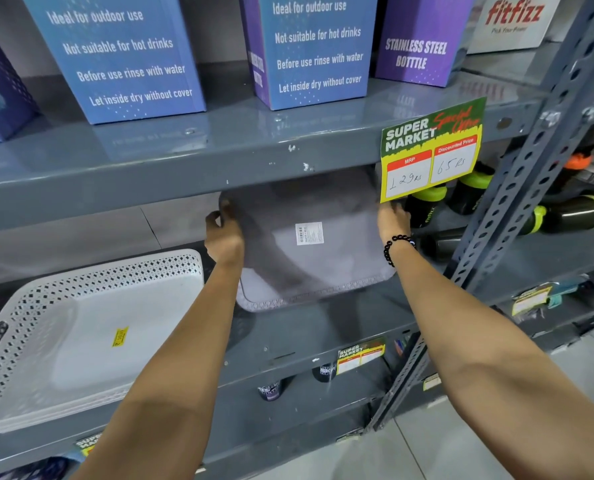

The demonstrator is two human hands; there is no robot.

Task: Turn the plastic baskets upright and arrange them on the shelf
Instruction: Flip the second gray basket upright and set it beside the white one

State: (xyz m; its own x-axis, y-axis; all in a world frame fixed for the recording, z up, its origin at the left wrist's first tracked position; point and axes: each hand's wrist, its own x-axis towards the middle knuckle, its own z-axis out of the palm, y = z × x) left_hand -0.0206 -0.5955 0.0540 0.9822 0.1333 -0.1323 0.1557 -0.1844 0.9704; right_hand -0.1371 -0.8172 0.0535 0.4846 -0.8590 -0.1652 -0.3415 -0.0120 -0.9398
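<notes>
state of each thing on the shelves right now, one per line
grey basket: tilted, base facing camera, held at both sides
left hand: gripping basket's left edge
right hand: gripping basket's right edge
white basket: tipped with its base showing, untouched
bottles: lying on their sides
boxes: upright
price card: hanging from shelf edge

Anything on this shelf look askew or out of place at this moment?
Yes. The grey basket, gripped by the left hand and right hand, is tipped up with its labelled base facing the camera, not sitting upright. Behind it, dark bottles with green caps lie on their sides. The white basket sits upright.
</notes>
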